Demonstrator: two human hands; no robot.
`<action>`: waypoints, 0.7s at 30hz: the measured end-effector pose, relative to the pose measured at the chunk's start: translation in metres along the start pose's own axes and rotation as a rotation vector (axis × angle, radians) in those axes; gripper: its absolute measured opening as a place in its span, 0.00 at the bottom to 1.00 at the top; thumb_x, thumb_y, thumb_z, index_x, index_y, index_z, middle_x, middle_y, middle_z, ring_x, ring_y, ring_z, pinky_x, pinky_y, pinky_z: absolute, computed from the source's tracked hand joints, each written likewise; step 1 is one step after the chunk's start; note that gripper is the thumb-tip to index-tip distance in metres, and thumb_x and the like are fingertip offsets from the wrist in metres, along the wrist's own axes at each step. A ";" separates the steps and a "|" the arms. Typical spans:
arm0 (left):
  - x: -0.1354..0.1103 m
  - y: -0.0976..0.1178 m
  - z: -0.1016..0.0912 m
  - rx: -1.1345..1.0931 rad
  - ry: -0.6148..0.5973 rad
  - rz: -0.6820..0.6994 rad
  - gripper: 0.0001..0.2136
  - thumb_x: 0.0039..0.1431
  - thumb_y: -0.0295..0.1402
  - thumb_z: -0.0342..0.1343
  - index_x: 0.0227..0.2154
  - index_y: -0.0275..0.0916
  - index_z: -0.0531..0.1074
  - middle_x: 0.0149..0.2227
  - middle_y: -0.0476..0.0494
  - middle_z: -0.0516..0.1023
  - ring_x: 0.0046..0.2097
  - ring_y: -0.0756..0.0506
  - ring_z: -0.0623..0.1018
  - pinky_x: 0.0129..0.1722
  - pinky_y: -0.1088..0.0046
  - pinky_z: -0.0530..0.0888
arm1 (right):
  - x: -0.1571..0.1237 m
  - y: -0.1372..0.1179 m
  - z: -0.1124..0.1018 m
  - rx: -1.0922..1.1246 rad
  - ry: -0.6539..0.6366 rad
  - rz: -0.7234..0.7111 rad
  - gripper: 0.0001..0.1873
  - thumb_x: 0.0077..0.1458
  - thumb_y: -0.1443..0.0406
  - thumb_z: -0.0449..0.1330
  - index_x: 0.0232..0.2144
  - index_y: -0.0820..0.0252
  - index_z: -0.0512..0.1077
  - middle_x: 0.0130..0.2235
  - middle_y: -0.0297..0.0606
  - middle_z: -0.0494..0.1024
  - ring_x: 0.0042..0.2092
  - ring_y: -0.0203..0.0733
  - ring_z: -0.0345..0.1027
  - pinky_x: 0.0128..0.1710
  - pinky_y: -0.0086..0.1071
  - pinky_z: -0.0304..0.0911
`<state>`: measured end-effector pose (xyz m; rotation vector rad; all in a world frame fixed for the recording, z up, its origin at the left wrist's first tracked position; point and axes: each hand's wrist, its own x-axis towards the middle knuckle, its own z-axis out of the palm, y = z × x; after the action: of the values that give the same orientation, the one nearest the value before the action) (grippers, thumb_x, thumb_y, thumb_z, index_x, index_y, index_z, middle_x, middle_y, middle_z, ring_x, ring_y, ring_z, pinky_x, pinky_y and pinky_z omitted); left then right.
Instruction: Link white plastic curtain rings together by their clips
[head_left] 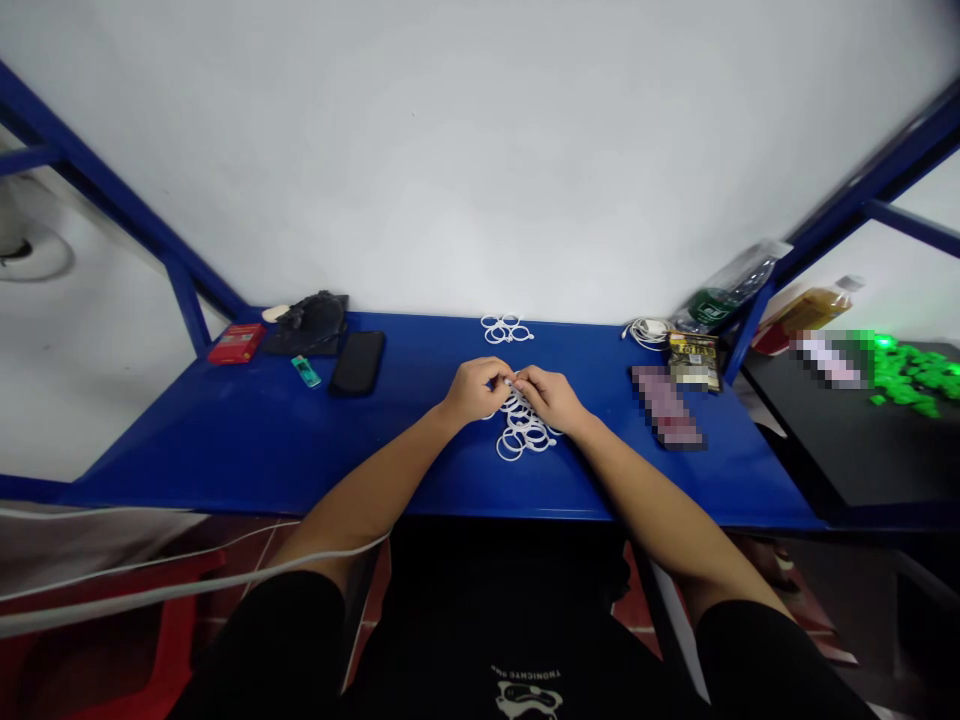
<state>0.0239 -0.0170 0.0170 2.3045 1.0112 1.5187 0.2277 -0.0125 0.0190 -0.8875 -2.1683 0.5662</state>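
My two forearms [371,485] slant inward over the one blue worktop [225,430]. Just before me lies a pile of white rings [525,432], too overlapped to count. Directly beyond, partly over it, my left hand [508,379] is curled, thumb and forefinger pinched on one small white piece [509,382]. My right hand [517,379] bends in to meet it, fingers curled; I can't tell whether it grips too. Left of them lies one black phone [358,364]; farthest, by the wall [450,180], about four more rings [495,336].
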 end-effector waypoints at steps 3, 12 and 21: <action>0.001 0.005 -0.004 -0.038 0.024 0.003 0.10 0.60 0.25 0.58 0.41 0.41 0.81 0.37 0.44 0.86 0.37 0.47 0.84 0.41 0.69 0.82 | 0.000 -0.002 -0.003 0.027 0.042 -0.004 0.19 0.73 0.50 0.51 0.37 0.55 0.71 0.29 0.34 0.76 0.29 0.39 0.69 0.33 0.31 0.61; 0.003 0.005 -0.008 -0.104 -0.058 -0.011 0.07 0.68 0.30 0.60 0.42 0.43 0.83 0.42 0.44 0.86 0.44 0.46 0.85 0.47 0.66 0.83 | 0.000 0.001 -0.010 0.193 0.069 0.107 0.20 0.68 0.46 0.57 0.36 0.56 0.71 0.26 0.31 0.72 0.27 0.37 0.64 0.29 0.31 0.59; 0.001 -0.001 -0.003 -0.191 -0.006 0.045 0.07 0.69 0.33 0.61 0.43 0.43 0.84 0.44 0.42 0.86 0.45 0.46 0.85 0.48 0.66 0.84 | 0.002 0.007 -0.002 0.521 0.073 0.216 0.21 0.63 0.45 0.64 0.36 0.55 0.70 0.26 0.28 0.68 0.25 0.33 0.59 0.26 0.29 0.57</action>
<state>0.0213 -0.0163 0.0189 2.2110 0.7804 1.5513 0.2314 -0.0060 0.0171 -0.8346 -1.7410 1.1243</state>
